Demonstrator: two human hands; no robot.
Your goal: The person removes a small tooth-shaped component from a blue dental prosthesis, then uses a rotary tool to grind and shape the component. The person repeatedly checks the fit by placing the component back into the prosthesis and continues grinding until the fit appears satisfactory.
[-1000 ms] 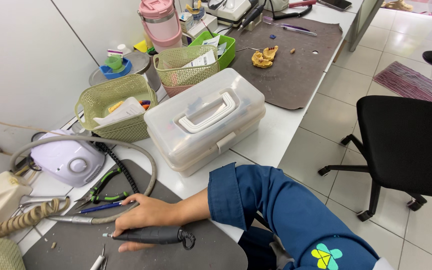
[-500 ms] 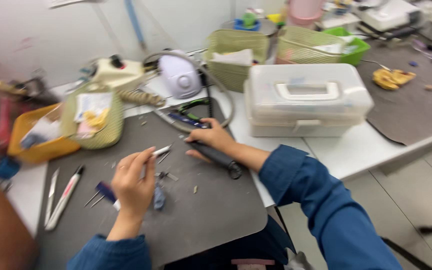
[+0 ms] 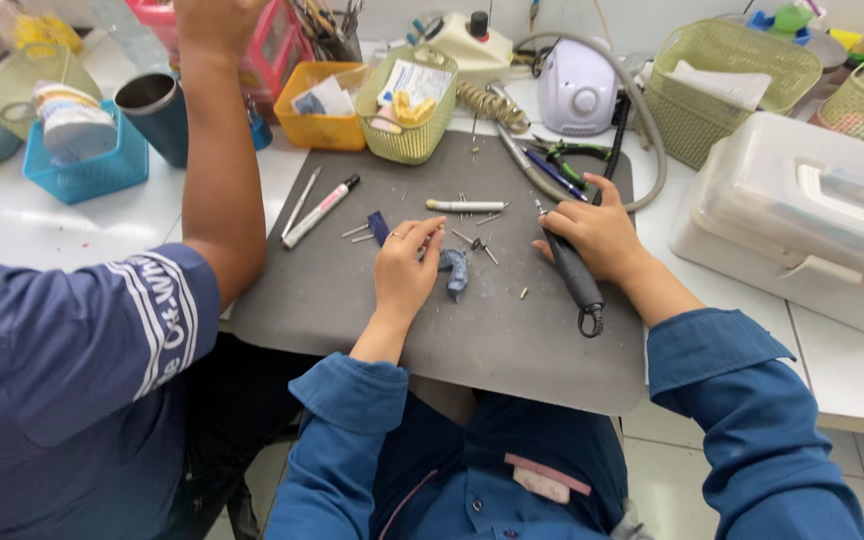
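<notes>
Head view: the right hand (image 3: 597, 235) is closed around a dark grey rotary handpiece (image 3: 574, 270), a slim pen-shaped tool with a loop of black cord at its rear end. It lies slanted on the grey mat (image 3: 352, 300), tip towards the mat's far edge and cord end towards the near right corner. The left hand (image 3: 404, 268) rests palm down near the middle of the mat, fingers loosely curled with the fingertips (image 3: 430, 232) pinched together; whether they grip one of the small metal bits (image 3: 482, 245) scattered there cannot be told. Just beside this hand lies a crumpled blue-grey scrap (image 3: 456, 272), and beyond it a white pen-like tool (image 3: 465, 206). A white marker (image 3: 320, 211) lies nearer the mat's left edge. At the mat's far edge stand a green mesh basket (image 3: 407, 105) and a white control unit (image 3: 577, 90); a white plastic case (image 3: 802, 220) sits on the desk to the right of the mat. Another person's arm (image 3: 217, 150) reaches over the mat's left edge.

Compared with half a second ago, the left hand has moved in from the mat's left part towards the centre, and the view has steadied and now looks more squarely down on the mat.
</notes>
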